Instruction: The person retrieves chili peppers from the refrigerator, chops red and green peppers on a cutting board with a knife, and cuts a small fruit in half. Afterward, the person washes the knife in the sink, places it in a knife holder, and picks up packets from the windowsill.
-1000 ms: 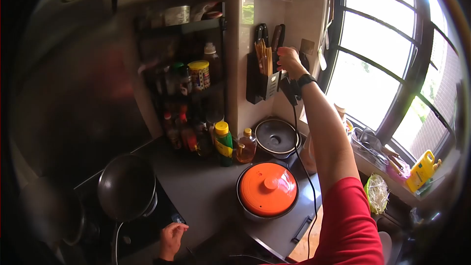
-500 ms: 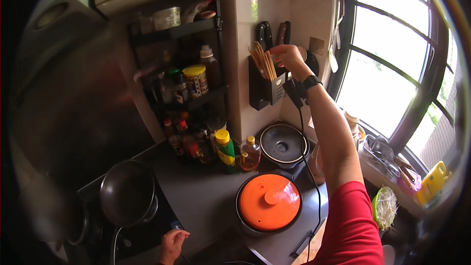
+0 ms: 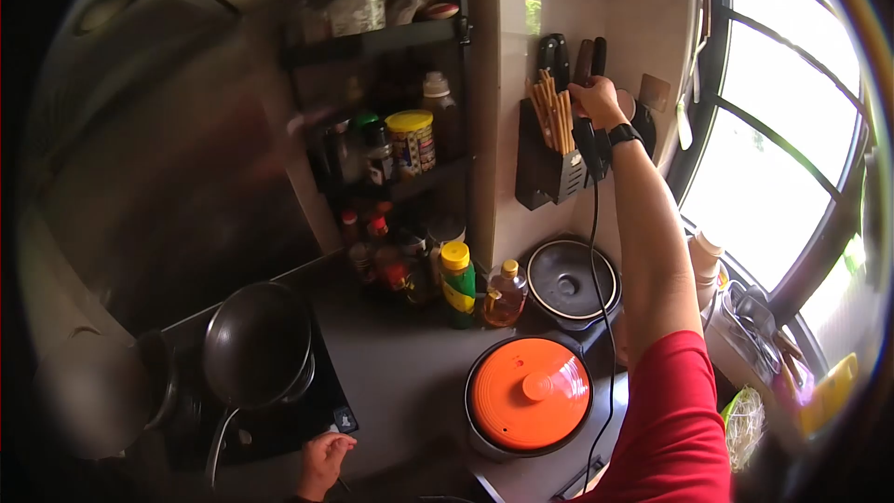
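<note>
Reaching beside chopsticks (image 3: 553,114), right fingers (image 3: 585,94)

The pan (image 3: 258,345) sits on the stove (image 3: 242,442), at the left of the bench (image 3: 410,377). Right of it stands one pot (image 3: 531,387), with a second pot (image 3: 568,284) behind. Two bottles (image 3: 456,284) stand left of the second pot, near the right edge of the rack (image 3: 372,45). Above that pot is the wall holder (image 3: 538,163), chopsticks (image 3: 551,112) in it, knives (image 3: 554,58) behind them. The right hand (image 3: 596,102) is just right of the chopsticks; the left hand (image 3: 326,464), by the stove's near right corner.
</note>
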